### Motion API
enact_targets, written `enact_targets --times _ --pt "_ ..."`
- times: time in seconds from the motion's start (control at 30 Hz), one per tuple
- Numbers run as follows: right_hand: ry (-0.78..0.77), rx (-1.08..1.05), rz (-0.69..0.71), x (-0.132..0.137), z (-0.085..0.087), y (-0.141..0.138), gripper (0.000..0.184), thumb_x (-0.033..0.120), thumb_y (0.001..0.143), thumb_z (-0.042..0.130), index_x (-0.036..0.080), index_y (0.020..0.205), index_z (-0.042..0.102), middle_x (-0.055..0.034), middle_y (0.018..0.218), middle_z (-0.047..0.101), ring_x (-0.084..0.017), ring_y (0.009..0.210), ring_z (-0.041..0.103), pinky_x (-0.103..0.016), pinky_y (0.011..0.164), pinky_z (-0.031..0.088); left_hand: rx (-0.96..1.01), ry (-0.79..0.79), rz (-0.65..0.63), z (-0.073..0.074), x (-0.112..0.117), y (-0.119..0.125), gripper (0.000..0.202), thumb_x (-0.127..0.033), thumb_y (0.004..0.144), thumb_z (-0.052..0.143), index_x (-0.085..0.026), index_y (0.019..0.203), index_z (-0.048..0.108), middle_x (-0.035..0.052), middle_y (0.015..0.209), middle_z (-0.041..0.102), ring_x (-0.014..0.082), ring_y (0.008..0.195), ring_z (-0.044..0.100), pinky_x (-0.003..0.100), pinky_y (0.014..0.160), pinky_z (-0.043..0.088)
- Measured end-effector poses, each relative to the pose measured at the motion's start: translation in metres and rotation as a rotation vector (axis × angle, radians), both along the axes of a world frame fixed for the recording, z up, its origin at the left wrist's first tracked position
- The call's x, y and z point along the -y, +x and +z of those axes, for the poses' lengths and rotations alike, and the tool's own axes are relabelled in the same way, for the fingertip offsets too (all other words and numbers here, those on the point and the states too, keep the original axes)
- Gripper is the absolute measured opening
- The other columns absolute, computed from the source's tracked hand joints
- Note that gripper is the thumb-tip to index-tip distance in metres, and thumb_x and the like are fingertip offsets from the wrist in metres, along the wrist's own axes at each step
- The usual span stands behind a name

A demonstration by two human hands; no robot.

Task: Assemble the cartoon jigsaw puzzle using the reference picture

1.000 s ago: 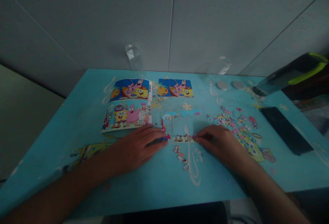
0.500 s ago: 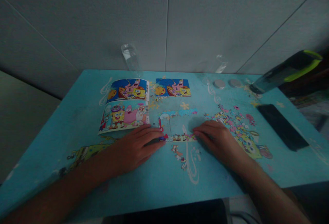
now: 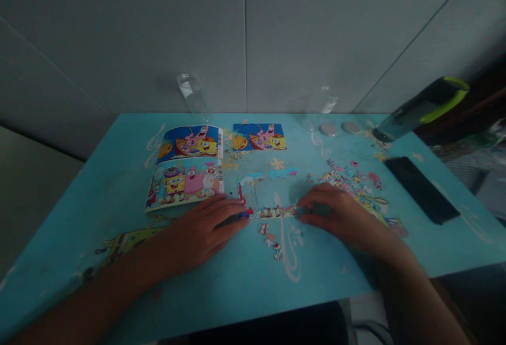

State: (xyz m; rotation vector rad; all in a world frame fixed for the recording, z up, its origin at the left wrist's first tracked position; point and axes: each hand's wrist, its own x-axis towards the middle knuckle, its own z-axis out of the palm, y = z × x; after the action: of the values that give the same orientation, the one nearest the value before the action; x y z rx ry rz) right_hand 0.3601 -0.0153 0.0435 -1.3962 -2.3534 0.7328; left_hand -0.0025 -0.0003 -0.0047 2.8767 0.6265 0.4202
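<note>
A partly joined jigsaw puzzle (image 3: pixel 272 212) lies in front of me; its bottom row, left side and a light-blue top strip show round a bare middle. At the row's left corner, my left hand (image 3: pixel 215 223) grips between thumb and forefinger. The thumb and forefinger of my right hand (image 3: pixel 330 208) close on the row's right end, and the fingertips partly hide the edge there. Just below the row lie several loose jigsaw pieces (image 3: pixel 270 240). Beyond my right hand spreads a pile of mixed pieces (image 3: pixel 351 181).
A picture sheet (image 3: pixel 185 168) and a smaller picture card (image 3: pixel 259 137) lie further back. Clear tubes (image 3: pixel 193 94) stand by the wall, with round lids (image 3: pixel 328 129) at right. A dark bottle (image 3: pixel 419 110) and a black flat case (image 3: pixel 422 189) are on the right.
The view has shifted slightly. My right thumb and forefinger have moved apart a little at the row's right end, while my left hand stays at the left corner.
</note>
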Motion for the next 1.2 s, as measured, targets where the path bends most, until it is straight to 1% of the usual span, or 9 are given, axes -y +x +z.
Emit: enact_targets --times 0.2,0.4,0.5,0.6,0.7,0.83,0.93,1.07,1.2 --pt "0.07 0.024 0.019 0.0 -0.009 -0.01 0.012 0.027 0.095 0.072 0.026 0.105 0.078 -0.0048 0.097 0.074 -0.022 0.096 0.068 -0.039 0.091 0.053 0.025 0.02 0.013 0.005 0.001 0.002 0.048 -0.011 0.099 0.051 -0.023 0.145 0.055 0.0123 0.141 0.06 0.0268 0.134 0.054 0.056 0.116 0.046" --pt "0.073 0.006 0.022 -0.001 -0.009 -0.015 0.011 0.026 0.097 0.069 0.025 0.101 0.078 -0.0042 0.094 0.074 -0.021 0.091 0.068 -0.037 0.086 0.054 -0.008 0.066 0.01 0.008 0.002 0.002 0.045 -0.011 0.099 0.051 -0.022 0.143 0.056 0.0119 0.139 0.061 0.0259 0.134 0.054 0.056 0.116 0.045" --pt "0.063 0.005 0.018 -0.001 -0.01 -0.016 0.011 0.023 0.097 0.068 0.026 0.101 0.078 -0.0037 0.095 0.074 -0.021 0.091 0.067 -0.037 0.086 0.053 -0.04 0.084 0.012 0.007 0.003 0.001 0.045 -0.011 0.099 0.052 -0.02 0.143 0.056 0.0127 0.141 0.059 0.0265 0.135 0.052 0.056 0.117 0.044" --pt "0.077 0.0 0.03 0.001 -0.009 -0.017 0.012 0.025 0.097 0.068 0.027 0.104 0.078 -0.0037 0.096 0.073 -0.021 0.093 0.067 -0.038 0.087 0.052 -0.057 0.079 0.009 0.007 0.004 0.001 0.045 -0.013 0.099 0.054 -0.02 0.143 0.056 0.0132 0.143 0.058 0.0271 0.137 0.05 0.056 0.119 0.042" --pt "0.068 -0.058 0.084 0.005 -0.003 -0.021 0.011 0.029 0.098 0.068 0.027 0.105 0.077 -0.0033 0.099 0.073 -0.021 0.097 0.066 -0.038 0.09 0.05 -0.047 0.077 0.015 0.005 0.005 0.001 0.044 -0.013 0.099 0.054 -0.021 0.143 0.056 0.0127 0.143 0.058 0.0272 0.138 0.05 0.055 0.119 0.041" --pt "-0.041 -0.104 0.249 0.013 0.006 -0.031 0.009 0.033 0.097 0.07 0.027 0.102 0.075 -0.0014 0.098 0.072 -0.019 0.098 0.065 -0.038 0.092 0.047 -0.027 0.082 0.015 0.005 0.005 0.002 0.045 -0.011 0.099 0.054 -0.02 0.143 0.056 0.0133 0.141 0.059 0.0272 0.136 0.052 0.054 0.118 0.043" --pt "-0.097 -0.094 0.339 0.017 0.004 -0.039 0.01 0.033 0.097 0.07 0.028 0.104 0.074 -0.0007 0.102 0.073 -0.02 0.103 0.065 -0.039 0.096 0.044 -0.032 0.086 0.009 0.006 0.004 0.003 0.044 -0.01 0.099 0.054 -0.019 0.142 0.057 0.0134 0.139 0.06 0.0278 0.133 0.054 0.056 0.116 0.045" --pt "-0.087 -0.08 0.366 0.017 -0.003 -0.041 0.012 0.036 0.097 0.07 0.028 0.106 0.074 -0.0011 0.103 0.072 -0.021 0.104 0.064 -0.04 0.097 0.042 -0.027 0.103 0.009 0.006 0.003 0.004 0.042 -0.011 0.1 0.052 -0.017 0.14 0.058 0.0131 0.135 0.062 0.0274 0.128 0.056 0.056 0.113 0.047" --pt "-0.035 -0.09 0.314 0.014 -0.003 -0.036 0.014 0.037 0.099 0.067 0.027 0.106 0.074 -0.0019 0.099 0.071 -0.02 0.099 0.063 -0.039 0.093 0.042 -0.019 0.109 0.01 0.007 0.004 0.004 0.042 -0.01 0.1 0.051 -0.018 0.14 0.059 0.0124 0.135 0.062 0.0269 0.128 0.056 0.055 0.113 0.048"
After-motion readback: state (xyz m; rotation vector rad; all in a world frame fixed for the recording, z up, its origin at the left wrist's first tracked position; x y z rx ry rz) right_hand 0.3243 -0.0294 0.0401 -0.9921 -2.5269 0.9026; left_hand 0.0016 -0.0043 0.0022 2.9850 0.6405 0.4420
